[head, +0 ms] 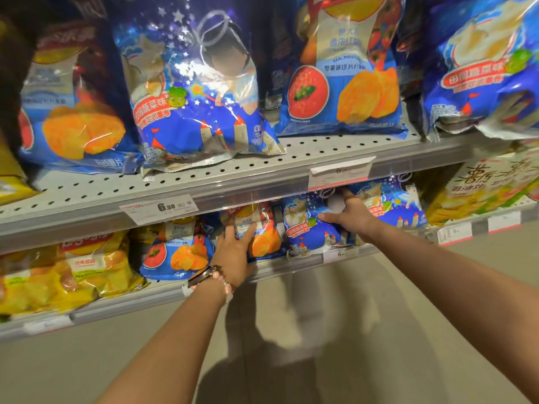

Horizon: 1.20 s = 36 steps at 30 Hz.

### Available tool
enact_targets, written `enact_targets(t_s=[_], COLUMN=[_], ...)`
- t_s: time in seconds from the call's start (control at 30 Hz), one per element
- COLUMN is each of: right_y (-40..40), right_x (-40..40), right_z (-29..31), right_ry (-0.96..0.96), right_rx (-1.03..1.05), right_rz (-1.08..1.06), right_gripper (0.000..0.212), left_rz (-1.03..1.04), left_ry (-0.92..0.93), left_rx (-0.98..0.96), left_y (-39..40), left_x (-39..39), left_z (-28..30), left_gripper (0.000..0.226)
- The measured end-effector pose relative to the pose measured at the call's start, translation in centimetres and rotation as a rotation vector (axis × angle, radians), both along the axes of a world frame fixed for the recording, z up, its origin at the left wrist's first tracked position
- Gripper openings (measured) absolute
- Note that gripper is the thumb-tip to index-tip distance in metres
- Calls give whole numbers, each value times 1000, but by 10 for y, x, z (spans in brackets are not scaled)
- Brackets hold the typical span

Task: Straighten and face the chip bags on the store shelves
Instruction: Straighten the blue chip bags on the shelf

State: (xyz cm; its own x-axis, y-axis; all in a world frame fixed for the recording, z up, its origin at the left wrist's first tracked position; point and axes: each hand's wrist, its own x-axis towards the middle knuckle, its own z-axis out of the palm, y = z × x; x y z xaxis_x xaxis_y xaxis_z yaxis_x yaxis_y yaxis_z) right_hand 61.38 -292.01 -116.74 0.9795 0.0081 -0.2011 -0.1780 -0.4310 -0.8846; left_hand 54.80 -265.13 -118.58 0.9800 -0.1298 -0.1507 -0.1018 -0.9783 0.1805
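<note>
On the lower shelf, my left hand (234,252) lies with straight fingers against the front of a blue tomato chip bag (264,239). To its right stands a blue castle-print chip bag (306,231). My right hand (351,214) grips its right edge, thumb across the front and fingers reaching up behind it. A second castle-print bag (393,204) stands just right of that hand. Another tomato bag (178,255) leans left of my left hand.
The upper shelf (291,164) carries large blue bags, one castle-print bag (192,91) tilted and overhanging the front. Yellow bags (67,272) fill the lower shelf's left, a pale bag (481,188) the right. Price rails (159,208) edge both shelves. Grey floor lies below.
</note>
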Motion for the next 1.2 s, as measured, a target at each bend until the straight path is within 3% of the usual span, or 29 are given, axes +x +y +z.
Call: enact_targets(t_s=[0.3,0.5,0.63,0.77,0.87,0.97,1.07,1.13,1.2], right_y=[12,7,6,11,12,6,-2,-3,-2], right_x=[-10,-42,-76,-93,-91,-76,-54,-42,-34], right_z=[10,55,87,133,170,200,218,223,222], right_ry=[-82,-174,-183,-294,-469,-712,-785,-663,-572], right_rx=[-377,-437,-292,17,109,28,-175,-204,-179], right_rz=[32,101,231,273,205,50,-91,-127,-101], right_gripper=[66,51,40,33,38,38,62,87,106], left_rz=[-8,-79,-189,-188,-152,-62,115,279,390], left_ry=[107,117,135,100,-52,-450,-759,-735,-576], left_rx=[-75,-197,-347,-514,-615,-569,-366,-317,-378], left_y=[5,5,-6,-16,-17,-15,-16,-16,-16], left_x=[-1,-16,-30,-41,-47,-48,-42,-36,-31], left_z=[25,88,142,192,222,244,256,258,260], left_gripper=[86,67,42,31,19,16,43,82,111])
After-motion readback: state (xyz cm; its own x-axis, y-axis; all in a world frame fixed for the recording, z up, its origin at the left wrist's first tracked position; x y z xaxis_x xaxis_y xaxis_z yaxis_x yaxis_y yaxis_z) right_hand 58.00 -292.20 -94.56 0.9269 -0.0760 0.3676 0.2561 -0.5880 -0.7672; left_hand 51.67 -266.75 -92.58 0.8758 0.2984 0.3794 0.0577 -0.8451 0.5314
